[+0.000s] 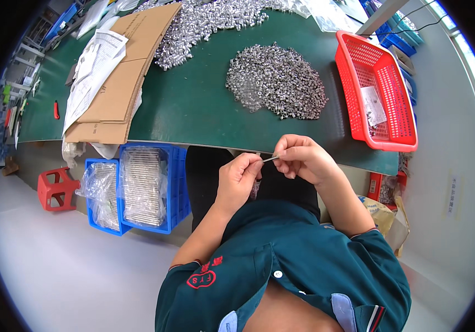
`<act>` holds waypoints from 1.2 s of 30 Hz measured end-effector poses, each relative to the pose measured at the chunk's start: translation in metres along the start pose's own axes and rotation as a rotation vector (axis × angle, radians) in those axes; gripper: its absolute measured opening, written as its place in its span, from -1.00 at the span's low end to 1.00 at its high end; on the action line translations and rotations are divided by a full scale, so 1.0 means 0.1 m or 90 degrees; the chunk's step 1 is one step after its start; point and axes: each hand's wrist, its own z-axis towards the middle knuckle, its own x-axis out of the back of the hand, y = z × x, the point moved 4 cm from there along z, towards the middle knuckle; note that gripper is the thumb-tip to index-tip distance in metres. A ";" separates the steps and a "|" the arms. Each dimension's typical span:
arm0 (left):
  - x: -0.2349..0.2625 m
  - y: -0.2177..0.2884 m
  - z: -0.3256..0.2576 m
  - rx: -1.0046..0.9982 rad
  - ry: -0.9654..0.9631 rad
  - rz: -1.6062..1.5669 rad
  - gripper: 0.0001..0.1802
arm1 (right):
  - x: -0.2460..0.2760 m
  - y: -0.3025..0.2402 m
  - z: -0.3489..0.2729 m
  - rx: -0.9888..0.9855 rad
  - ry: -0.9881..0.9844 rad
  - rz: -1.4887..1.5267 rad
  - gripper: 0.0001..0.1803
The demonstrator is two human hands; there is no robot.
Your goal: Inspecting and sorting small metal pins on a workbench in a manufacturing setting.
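Observation:
Just off the table's near edge, my left hand (236, 181) and my right hand (308, 159) come together in front of my body. Between them runs a thin, grey, rod-like piece (270, 159), pinched at one end by each hand's thumb and fingers. Its ends are hidden in the fingertips, so its exact kind does not show. Beyond my hands, a round pile of small silvery metal parts (282, 83) lies on the green table (193, 110). The parts look like short, shiny cylinders.
A red perforated basket (378, 94) with a paper slip inside stands at the table's right edge. Cardboard sheets (121, 83) lie left, and a larger heap of metal parts (193, 33) behind. Blue crates (178, 188) and a red stool (56, 189) stand below left.

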 end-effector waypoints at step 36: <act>-0.10 -0.07 -0.02 0.167 -0.106 -0.327 -0.81 | -0.21 -0.14 -0.17 0.286 0.163 -0.569 -0.78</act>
